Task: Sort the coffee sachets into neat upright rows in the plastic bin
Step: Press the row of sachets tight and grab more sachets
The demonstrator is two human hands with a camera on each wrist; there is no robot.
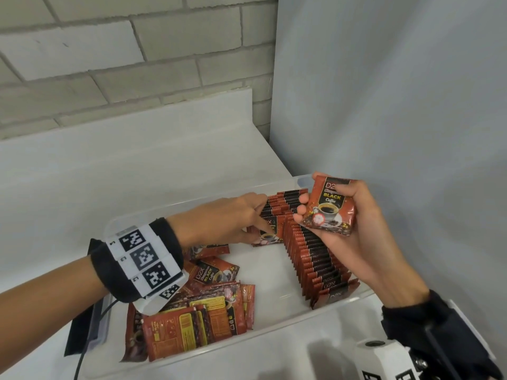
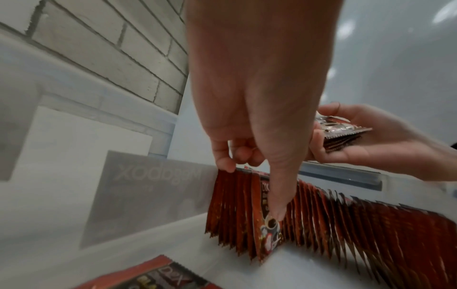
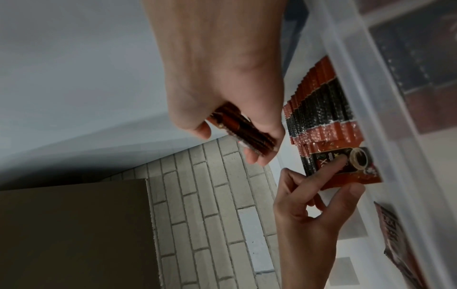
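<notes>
A clear plastic bin (image 1: 170, 208) sits on a white counter. A long row of upright red-and-black coffee sachets (image 1: 315, 259) runs along its right side. A shorter upright row (image 1: 279, 204) stands at the back. My left hand (image 1: 260, 229) grips that short row: curled fingers on its top edges, and the index finger (image 2: 274, 195) presses the front sachet (image 3: 358, 168) against it. My right hand (image 1: 329, 212) hovers over the long row's far end and holds a small stack of sachets (image 1: 330, 197), seen edge-on from the right wrist (image 3: 242, 133). Loose sachets (image 1: 197, 314) lie flat at the front left.
Bare bin floor (image 1: 269, 275) shows between the loose pile and the long row. A brick wall (image 1: 123, 64) rises behind the counter and a grey panel (image 1: 397, 91) stands close on the right. A dark flat object (image 1: 79, 325) lies by the bin's left end.
</notes>
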